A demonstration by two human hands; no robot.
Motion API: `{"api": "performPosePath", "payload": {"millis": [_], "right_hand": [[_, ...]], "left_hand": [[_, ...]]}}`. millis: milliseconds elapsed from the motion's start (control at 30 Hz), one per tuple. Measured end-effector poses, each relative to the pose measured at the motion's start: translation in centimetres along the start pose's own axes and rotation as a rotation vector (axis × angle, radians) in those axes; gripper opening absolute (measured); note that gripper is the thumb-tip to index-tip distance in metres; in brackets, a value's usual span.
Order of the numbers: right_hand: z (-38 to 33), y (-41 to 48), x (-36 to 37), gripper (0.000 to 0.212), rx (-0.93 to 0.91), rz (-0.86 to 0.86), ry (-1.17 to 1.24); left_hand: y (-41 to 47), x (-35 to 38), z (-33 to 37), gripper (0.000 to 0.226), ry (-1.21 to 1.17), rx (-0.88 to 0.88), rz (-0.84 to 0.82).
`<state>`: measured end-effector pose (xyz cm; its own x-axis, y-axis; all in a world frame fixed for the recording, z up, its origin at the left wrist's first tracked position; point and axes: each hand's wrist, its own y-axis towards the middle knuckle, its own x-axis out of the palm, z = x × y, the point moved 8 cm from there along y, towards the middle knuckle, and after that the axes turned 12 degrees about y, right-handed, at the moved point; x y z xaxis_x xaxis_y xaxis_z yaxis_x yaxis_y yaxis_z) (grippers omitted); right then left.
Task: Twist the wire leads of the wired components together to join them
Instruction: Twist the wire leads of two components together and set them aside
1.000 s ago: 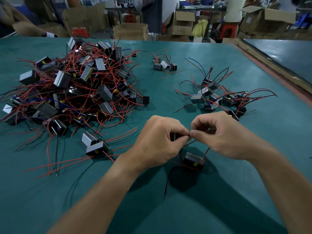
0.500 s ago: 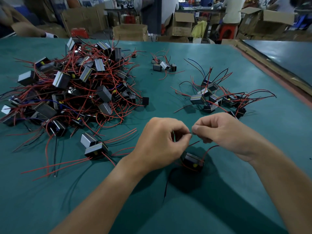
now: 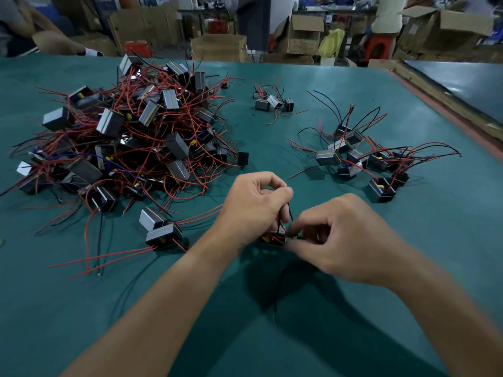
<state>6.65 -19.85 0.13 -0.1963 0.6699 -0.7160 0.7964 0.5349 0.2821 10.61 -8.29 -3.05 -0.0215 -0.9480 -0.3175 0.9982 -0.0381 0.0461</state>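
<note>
Wire leads (image 3: pixel 290 213) look pinched between curled left hand (image 3: pixel 253 205) and right hand (image 3: pixel 345 240).

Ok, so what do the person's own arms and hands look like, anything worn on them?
Both are bare. The left hand and right hand have no gloves, and no rings or watch show on the visible sides. The left forearm and right forearm are uncovered down to the frame's edge: no sleeves, bands or markings in view.

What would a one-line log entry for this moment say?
task: joining leads | left hand: pinches wire leads | right hand: pinches wire leads | component: between hands, low | pile of components: far left
</note>
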Motion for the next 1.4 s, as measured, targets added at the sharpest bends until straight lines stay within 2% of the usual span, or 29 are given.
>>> {"api": "performPosePath", "payload": {"millis": [67, 200, 267, 400, 533, 633, 767, 900, 1033, 1133, 1200, 1300, 1400], "right_hand": [[0.2, 0.0, 0.5, 0.021, 0.016, 0.025, -0.041], [0.8, 0.1, 0.3, 0.006, 0.057, 0.100, -0.033], [1.2, 0.2, 0.3, 0.007, 0.082, 0.090, -0.030], [1.6, 0.2, 0.6, 0.016, 0.099, 0.037, -0.067], [1.7, 0.3, 1.2, 0.005, 0.123, -0.049, -0.037], [2.2, 0.1, 1.0, 0.013, 0.166, -0.099, -0.023], [2.8, -0.1, 0.9, 0.008, 0.225, -0.181, 0.005], [2.6, 0.0, 0.5, 0.014, 0.183, -0.203, -0.003], [3.0, 0.2, -0.2, 0.021, 0.207, -0.161, 0.065], [3.8, 0.3, -0.9, 0.037, 0.222, -0.071, 0.117], [4.1, 0.4, -1.5, 0.034, 0.199, 0.012, 0.122], [4.4, 0.5, -2.2, 0.018, 0.167, 0.091, 0.184], [5.0, 0.5, -2.7, 0.017, 0.167, 0.129, 0.228]], "left_hand": [[0.0, -0.1, -0.1, 0.017, -0.004, -0.010, 0.008], [0.1, -0.4, -0.3, 0.015, 0.025, -0.010, 0.043], [0.1, -0.6, -0.3, 0.018, 0.053, -0.002, 0.068], [0.4, -1.2, -0.4, 0.023, 0.145, 0.022, 0.141], [0.5, -1.8, -0.7, 0.022, 0.257, 0.045, 0.212], [0.5, -1.8, -0.7, 0.021, 0.290, 0.046, 0.217], [0.6, -1.6, -0.8, 0.020, 0.302, 0.028, 0.199], [0.6, -1.3, -1.0, 0.019, 0.210, -0.020, 0.156], [0.6, -1.1, -1.1, 0.019, 0.150, -0.055, 0.109], [0.4, -1.0, -0.8, 0.018, 0.122, -0.054, 0.090], [0.3, -1.1, -0.6, 0.019, 0.109, -0.049, 0.095], [0.1, -1.3, -0.2, 0.021, 0.128, -0.028, 0.106], [-0.1, -1.5, 0.0, 0.023, 0.133, -0.027, 0.109]]}}
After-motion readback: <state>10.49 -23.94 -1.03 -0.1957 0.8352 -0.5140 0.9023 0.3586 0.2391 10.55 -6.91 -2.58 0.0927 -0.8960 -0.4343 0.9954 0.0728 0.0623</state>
